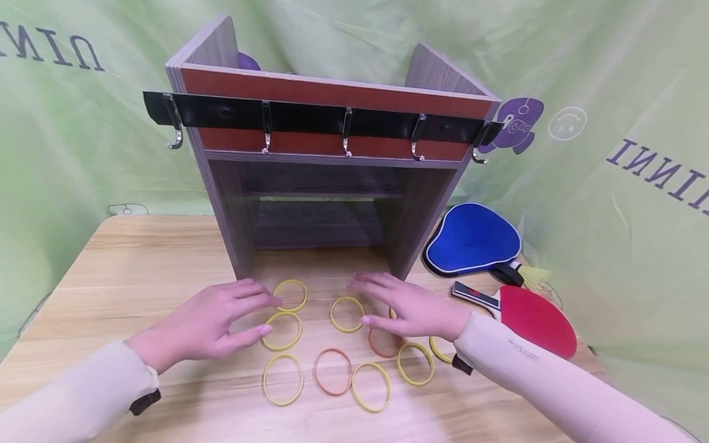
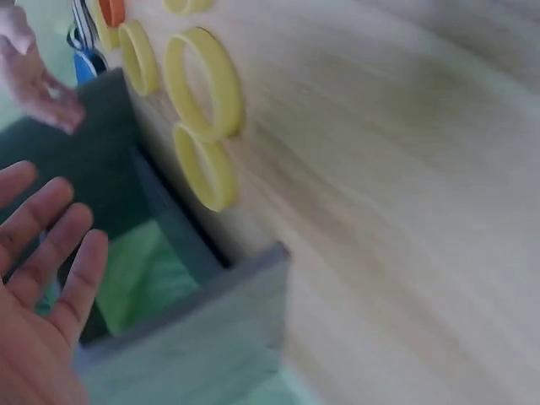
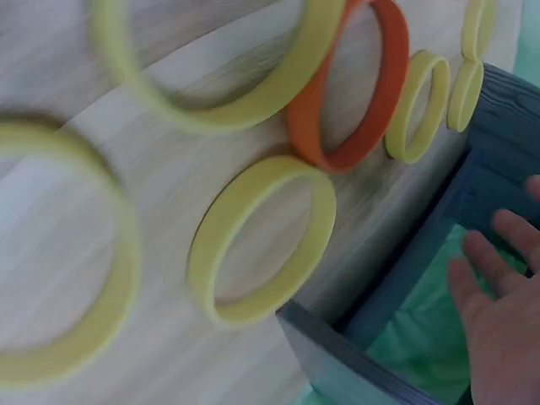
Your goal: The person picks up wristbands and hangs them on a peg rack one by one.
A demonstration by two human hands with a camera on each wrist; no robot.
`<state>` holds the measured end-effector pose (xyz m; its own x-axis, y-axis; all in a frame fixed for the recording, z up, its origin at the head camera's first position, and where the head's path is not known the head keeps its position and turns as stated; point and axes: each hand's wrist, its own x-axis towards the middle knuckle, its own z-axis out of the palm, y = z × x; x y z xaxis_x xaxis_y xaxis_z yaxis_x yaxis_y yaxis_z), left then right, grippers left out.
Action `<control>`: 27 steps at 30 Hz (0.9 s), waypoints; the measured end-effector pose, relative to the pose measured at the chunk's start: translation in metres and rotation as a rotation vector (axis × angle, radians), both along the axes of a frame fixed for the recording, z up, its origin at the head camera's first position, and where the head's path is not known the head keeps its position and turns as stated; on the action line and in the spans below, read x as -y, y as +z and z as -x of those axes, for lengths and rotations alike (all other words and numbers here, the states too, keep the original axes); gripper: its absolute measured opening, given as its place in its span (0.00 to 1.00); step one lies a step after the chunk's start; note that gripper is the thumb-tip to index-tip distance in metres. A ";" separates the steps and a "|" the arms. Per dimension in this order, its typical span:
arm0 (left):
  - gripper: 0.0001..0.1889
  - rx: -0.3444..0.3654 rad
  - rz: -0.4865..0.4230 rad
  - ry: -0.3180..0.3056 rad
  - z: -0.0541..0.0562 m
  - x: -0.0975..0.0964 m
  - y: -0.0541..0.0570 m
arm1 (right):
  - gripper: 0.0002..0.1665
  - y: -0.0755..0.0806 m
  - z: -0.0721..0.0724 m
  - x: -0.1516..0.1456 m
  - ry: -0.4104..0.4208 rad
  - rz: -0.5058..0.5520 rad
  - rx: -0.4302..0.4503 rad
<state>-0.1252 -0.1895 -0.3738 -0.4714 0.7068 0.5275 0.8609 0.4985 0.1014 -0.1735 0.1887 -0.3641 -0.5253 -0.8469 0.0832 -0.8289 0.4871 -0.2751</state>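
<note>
Several yellow rings and two orange rings lie flat on the wooden table in front of a grey shelf unit. My left hand hovers at the left of the rings, fingers spread and holding nothing; in the left wrist view the left hand has loosely extended fingers. My right hand is held over the right-hand rings, partly hiding an orange ring and a yellow one. Its fingers point left and grip nothing; the right hand also shows relaxed fingers in the right wrist view.
A black rail with several metal hooks crosses the unit's reddish front panel. To the right lie a blue paddle case, a yellow shuttlecock and a red table tennis paddle. Green printed cloth hangs behind the table.
</note>
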 end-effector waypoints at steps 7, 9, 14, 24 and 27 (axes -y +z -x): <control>0.04 0.318 -0.040 0.191 0.004 0.025 -0.019 | 0.19 -0.017 0.017 0.016 -0.106 0.114 0.188; 0.07 0.378 -0.077 0.240 0.008 0.031 -0.023 | 0.14 -0.023 0.022 0.020 -0.126 0.141 0.213; 0.12 0.437 -0.201 0.356 0.017 0.042 -0.031 | 0.08 -0.035 0.032 0.030 -0.186 0.164 0.268; 0.23 0.653 -0.288 0.463 0.031 0.037 -0.033 | 0.02 -0.038 0.034 0.039 -0.279 0.098 0.246; 0.25 0.708 -0.352 0.462 0.035 0.034 -0.035 | 0.01 -0.039 0.033 0.041 -0.293 0.087 0.238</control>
<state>-0.1600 -0.2236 -0.4086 -0.9627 0.2203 0.1571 0.2624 0.6181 0.7410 -0.2069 0.1476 -0.4029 -0.7570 -0.6534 -0.0051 -0.5664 0.6599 -0.4937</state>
